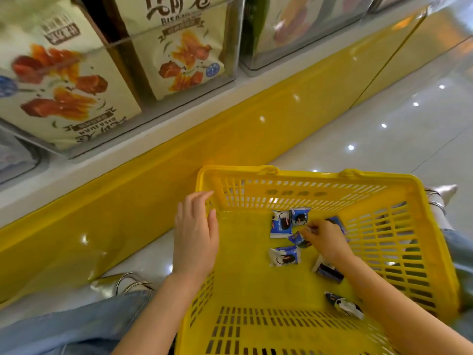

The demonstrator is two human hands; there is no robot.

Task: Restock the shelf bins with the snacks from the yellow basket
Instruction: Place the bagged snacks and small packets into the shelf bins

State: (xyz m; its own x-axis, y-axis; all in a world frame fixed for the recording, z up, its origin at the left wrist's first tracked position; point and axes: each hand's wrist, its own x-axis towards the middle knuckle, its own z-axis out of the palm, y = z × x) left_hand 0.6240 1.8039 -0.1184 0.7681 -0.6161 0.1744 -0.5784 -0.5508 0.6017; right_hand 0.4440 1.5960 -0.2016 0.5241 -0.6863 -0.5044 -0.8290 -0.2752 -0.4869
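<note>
A yellow plastic basket (419, 226) stands on the floor in front of me. Several small blue-and-white snack packets lie on its bottom, among them one (281, 224) near the far wall and one (284, 255) in the middle. My right hand (326, 240) reaches into the basket, its curled fingers on a blue packet (299, 239); whether they grip it is unclear. My left hand (195, 234) hovers over the basket's left rim with relaxed fingers and holds nothing.
Clear shelf bins (231, 47) holding large beige snack bags (179, 47) sit on a white shelf above a yellow base panel (179, 155). Glossy tiled floor lies to the right. My knees in jeans and shoes flank the basket.
</note>
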